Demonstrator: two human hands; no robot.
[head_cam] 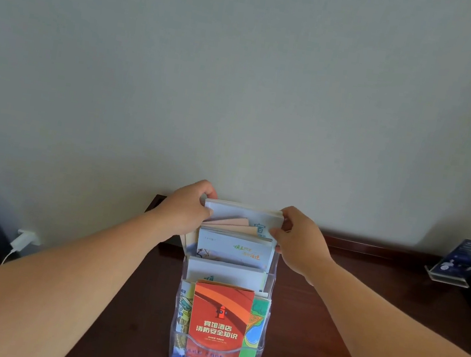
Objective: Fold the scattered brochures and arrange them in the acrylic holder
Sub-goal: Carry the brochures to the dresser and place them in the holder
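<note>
A clear tiered acrylic holder (263,329) stands on a dark wooden table, filled with folded brochures. An orange-red brochure (219,319) fills the front pocket, with pale blue and white ones in the tiers behind. At the rear tier, my left hand (185,209) pinches the upper left corner of a stack of light blue brochures (252,219). My right hand (300,237) grips the same stack at its upper right corner. The fingertips of both hands are hidden behind the stack.
The dark wooden table (360,319) runs back to a grey wall. A small acrylic sign stand (460,264) with a dark blue card sits at the far right. A white charger (24,238) is plugged in low on the left wall.
</note>
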